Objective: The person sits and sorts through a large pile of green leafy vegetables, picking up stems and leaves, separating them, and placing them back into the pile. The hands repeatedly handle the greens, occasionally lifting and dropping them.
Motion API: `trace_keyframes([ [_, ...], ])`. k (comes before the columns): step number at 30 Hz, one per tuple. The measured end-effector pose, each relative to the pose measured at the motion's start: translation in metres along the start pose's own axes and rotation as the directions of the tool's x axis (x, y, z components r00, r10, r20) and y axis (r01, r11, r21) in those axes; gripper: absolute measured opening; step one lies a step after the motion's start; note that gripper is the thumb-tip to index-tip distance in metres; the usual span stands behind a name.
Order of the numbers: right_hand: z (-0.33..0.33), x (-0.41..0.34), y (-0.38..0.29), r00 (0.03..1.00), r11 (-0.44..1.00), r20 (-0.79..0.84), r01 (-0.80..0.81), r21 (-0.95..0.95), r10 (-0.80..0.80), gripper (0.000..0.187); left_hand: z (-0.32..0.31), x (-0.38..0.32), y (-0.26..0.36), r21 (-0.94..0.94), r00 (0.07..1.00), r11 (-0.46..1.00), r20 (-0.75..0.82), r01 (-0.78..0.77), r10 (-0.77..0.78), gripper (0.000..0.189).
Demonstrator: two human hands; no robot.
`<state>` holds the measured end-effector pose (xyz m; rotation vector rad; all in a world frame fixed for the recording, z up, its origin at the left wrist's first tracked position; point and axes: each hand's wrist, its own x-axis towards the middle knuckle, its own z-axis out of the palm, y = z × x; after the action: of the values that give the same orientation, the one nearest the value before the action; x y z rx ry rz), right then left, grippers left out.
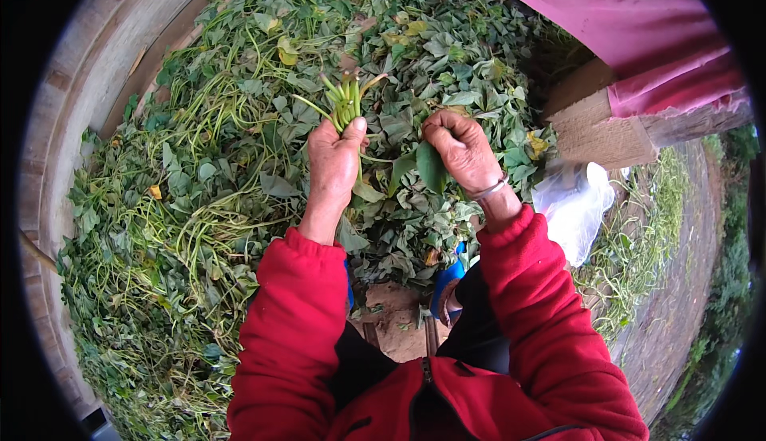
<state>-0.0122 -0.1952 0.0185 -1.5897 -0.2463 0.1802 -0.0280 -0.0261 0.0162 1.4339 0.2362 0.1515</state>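
My left hand (335, 157) grips a small bunch of green leaf stems (345, 99), their cut or broken ends pointing up past the thumb. A thin stem runs from this hand towards a broad green leaf (431, 167). The fingers of my right hand (464, 145) are curled closed at the top of that leaf, which hangs below them; the exact pinch point is hidden. A metal bangle (491, 188) circles the right wrist. Beneath both hands spreads a thick heap of leafy vines (227, 214), probably sweet potato, with some yellowed leaves among the green.
Pink cloth (634, 16) drapes over a wooden beam (604, 133) at the upper right. Near it lies a clear plastic bag (571, 208), with stripped stems (634, 249) scattered beyond. A pale curved-looking wall (66, 160) bounds the left side. A blue shoe (449, 285) touches the leaves.
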Motion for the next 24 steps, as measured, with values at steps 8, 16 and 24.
trace_keyframes([
  [8, 0.008, -0.002, -0.005, 0.958, 0.934, 0.285, 0.11, -0.339, -0.01, 0.017, 0.002, 0.001, 0.0, -0.018, 1.0, 1.0, -0.009, -0.01, 0.01, 0.009],
  [16, 0.021, -0.004, 0.004, 0.955, 0.956, 0.294, 0.122, -0.267, -0.039, 0.011, 0.004, -0.001, 0.002, -0.027, 1.0, 1.0, -0.018, 0.003, -0.004, 0.011],
  [24, 0.029, -0.004, 0.004, 0.995, 0.999, -0.086, -0.05, 0.001, 0.049, 0.007, 0.006, -0.002, -0.003, -0.253, 0.997, 0.964, 0.002, 0.076, -0.078, 0.01],
])
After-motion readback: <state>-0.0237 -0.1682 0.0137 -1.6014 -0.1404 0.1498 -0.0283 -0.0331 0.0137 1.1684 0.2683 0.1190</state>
